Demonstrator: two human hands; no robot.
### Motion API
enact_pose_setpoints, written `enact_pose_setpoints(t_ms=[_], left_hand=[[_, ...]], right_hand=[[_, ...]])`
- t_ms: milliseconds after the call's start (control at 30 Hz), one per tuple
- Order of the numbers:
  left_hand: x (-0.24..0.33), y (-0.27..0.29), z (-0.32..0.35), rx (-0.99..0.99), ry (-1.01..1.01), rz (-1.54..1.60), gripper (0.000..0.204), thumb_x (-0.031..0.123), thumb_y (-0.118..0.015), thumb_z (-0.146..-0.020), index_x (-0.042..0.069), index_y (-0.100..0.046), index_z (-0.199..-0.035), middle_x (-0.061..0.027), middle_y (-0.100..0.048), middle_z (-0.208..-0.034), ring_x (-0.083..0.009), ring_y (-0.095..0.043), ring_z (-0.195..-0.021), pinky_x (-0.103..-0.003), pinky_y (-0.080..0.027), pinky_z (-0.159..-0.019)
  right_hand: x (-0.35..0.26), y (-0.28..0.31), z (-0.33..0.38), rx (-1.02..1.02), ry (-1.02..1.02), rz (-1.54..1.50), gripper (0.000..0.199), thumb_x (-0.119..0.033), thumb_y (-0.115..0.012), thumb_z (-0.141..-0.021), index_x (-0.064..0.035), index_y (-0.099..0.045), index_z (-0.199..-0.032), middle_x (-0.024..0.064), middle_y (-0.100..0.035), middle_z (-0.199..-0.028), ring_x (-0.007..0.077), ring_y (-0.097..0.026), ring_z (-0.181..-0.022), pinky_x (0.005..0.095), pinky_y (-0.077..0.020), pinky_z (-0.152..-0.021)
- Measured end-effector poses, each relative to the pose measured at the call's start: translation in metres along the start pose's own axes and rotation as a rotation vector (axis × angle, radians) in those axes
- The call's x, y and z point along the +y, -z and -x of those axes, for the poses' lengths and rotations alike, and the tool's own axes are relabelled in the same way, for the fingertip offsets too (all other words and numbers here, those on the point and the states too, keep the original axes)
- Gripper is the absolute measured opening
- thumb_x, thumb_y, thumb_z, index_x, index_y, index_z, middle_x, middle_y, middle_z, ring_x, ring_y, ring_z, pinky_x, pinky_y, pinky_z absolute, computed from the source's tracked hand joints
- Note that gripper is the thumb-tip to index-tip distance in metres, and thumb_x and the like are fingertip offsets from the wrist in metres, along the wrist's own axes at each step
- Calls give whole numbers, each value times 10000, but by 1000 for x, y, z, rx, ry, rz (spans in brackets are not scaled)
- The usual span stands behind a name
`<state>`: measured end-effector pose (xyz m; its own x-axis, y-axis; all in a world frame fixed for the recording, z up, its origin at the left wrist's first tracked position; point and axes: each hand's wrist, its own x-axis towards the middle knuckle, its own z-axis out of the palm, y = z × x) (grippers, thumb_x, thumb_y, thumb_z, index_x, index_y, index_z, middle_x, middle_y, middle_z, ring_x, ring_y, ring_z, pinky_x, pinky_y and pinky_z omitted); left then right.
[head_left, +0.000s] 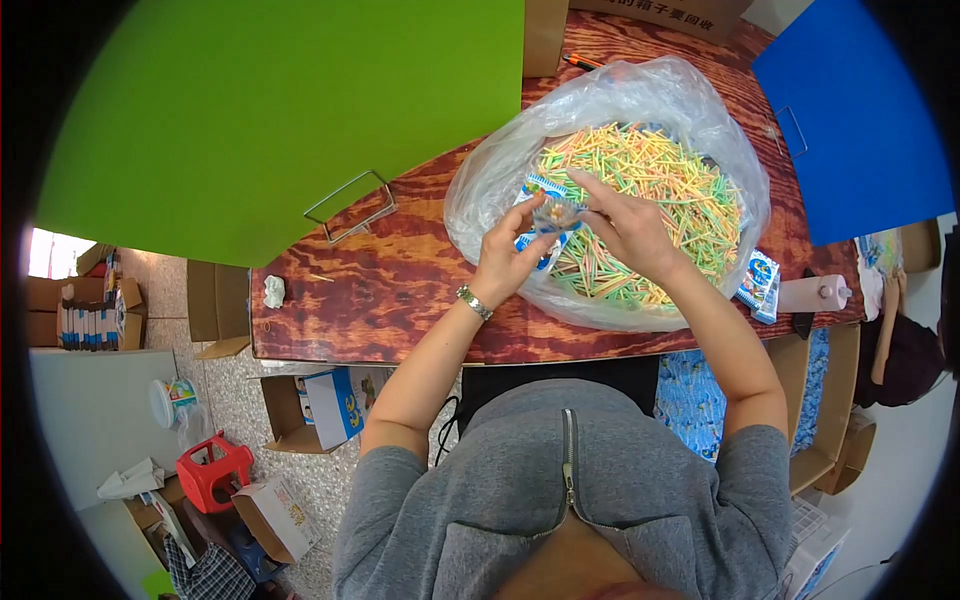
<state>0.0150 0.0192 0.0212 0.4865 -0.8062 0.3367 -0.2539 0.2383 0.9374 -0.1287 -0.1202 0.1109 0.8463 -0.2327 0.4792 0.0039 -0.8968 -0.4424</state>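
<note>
Over the near left part of a large clear plastic bag [487, 180], both hands are at a small, partly see-through packet [556, 214]. My left hand [508, 256], with a metal watch at its wrist, pinches the packet's left side. On the other side, my right hand [632, 228] grips its edge with thumb and fingers, the index finger stretched out above. What is inside the packet is too small to make out. Thin yellow, green and pink sticks [650, 170] fill the bag. Beneath my hands, blue-and-white packets [543, 187] lie on the sticks, partly covered.
Right of the bag are more blue-and-white packets [762, 283] and a pale pink bottle [812, 294]. A green panel [300, 110] and a blue panel [860, 120] flank the wood-patterned table [370, 290]. An orange-and-black cutter [580, 62] lies behind the bag. Below stands an open carton [815, 400].
</note>
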Motion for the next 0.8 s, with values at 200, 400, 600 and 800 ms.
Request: enact_pose_setpoints(t_ms=[200, 400, 600, 800], left_hand=[[6, 30, -16, 36, 181, -239, 149, 114, -674, -876, 18, -702, -988, -87, -695, -796, -123, -659, -732, -263, -508, -644], [-31, 55, -58, 164, 59, -133, 181, 96, -657, -910, -20, -687, -1045, -24, -697, -920, -66, -598, -807, -215, -475, -719], [-84, 51, -93, 209, 90, 87, 174, 112, -656, -901, -26, -687, -1001, -67, -655, -978, -105, -582, -842, -242, -457, -731], [-114, 45, -120, 374, 136, 40, 174, 148, -670, -883, 4, -701, -974, -89, -683, -855, -167, -636, -766, -291, -486, -696]], right_hand=[[9, -28, -11, 4, -179, -223, 558, -64, -640, -872, -149, -465, -1395, 156, -684, -906, 268, -680, -744, 362, -535, -668], [63, -55, -20, -93, -265, -4, 290, -251, -629, -895, -53, -633, -1106, 191, -666, -989, 351, -660, -880, 467, -526, -745], [55, -88, -31, -295, -519, 365, 366, -363, -723, -802, -49, -625, -959, 175, -667, -956, 355, -657, -911, 463, -530, -748], [61, -108, -22, -247, -553, 212, 253, -262, -697, -822, -70, -590, -946, 184, -673, -835, 364, -668, -834, 488, -516, -703]])
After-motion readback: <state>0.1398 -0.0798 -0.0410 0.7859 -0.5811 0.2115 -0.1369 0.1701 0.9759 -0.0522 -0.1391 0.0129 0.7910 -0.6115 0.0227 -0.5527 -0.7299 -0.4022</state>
